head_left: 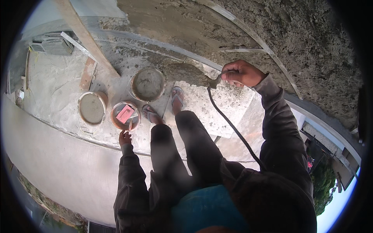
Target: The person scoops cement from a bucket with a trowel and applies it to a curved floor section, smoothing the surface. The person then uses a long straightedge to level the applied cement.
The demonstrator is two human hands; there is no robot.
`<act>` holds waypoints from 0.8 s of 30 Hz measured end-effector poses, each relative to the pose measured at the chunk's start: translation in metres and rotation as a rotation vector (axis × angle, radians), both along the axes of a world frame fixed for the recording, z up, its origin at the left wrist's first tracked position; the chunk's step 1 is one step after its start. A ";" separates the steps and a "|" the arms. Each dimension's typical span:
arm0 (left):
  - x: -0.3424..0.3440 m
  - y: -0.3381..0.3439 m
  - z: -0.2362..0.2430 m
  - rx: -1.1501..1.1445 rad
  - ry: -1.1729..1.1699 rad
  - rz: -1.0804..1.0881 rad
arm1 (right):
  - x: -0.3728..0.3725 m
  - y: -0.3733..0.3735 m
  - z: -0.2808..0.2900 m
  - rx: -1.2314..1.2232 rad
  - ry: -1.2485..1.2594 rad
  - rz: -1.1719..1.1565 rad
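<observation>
My right hand (244, 73) is raised at the foot of the rough wall, fingers closed round what looks like a trowel (213, 82). Its grey metal end shows below the fingertips; the rest blends with dark mortar (187, 73) beside it. A black cord (233, 126) runs from near that metal down to my jacket. My left hand (125, 138) is at the near rim of a small bucket (115, 121), fingers loosely bent and apart, with nothing visible in them. Inside that bucket lie a pink float (125, 113) and a tool with an orange-brown handle (130, 125).
Two buckets of grey mix, one left (92, 108) and one larger (147, 84), stand near my sandalled feet (176, 100). A wooden plank (87, 37) leans across the upper left, near stacked grey blocks (56, 46). Partly plastered wall (303, 42) rises at upper right.
</observation>
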State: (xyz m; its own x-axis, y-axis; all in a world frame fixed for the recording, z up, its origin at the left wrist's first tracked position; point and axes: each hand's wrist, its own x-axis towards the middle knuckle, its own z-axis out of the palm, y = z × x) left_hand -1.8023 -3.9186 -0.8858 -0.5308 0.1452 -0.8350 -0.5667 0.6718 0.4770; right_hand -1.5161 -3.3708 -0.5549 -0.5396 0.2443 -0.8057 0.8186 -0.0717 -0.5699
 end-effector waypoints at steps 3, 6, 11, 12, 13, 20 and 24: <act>0.014 -0.009 0.032 0.008 -0.027 0.073 | -0.004 0.033 0.033 0.440 -0.064 -0.026; 0.027 -0.005 0.048 0.021 0.015 0.096 | 0.007 0.026 0.087 0.776 0.163 0.020; 0.042 0.022 0.058 0.103 0.029 0.137 | 0.022 0.006 0.085 0.682 0.101 0.241; 0.044 0.025 0.061 0.108 0.027 0.142 | 0.025 0.004 0.070 0.598 -0.019 0.302; 0.049 0.024 0.062 0.105 0.020 0.156 | 0.028 0.003 0.045 0.747 -0.051 0.353; 0.054 -0.004 0.059 0.009 -0.027 0.127 | 0.008 0.019 -0.057 1.121 -0.445 0.482; 0.046 -0.012 0.058 0.011 -0.110 0.201 | -0.060 0.010 -0.067 1.156 -0.322 0.334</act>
State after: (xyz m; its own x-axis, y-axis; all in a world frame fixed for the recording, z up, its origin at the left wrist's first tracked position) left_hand -1.7564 -3.9303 -0.8277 -0.4554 0.0548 -0.8886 -0.7379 0.5352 0.4111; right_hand -1.5759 -3.3604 -0.6218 -0.5294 0.7869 -0.3171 0.8145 0.5759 0.0694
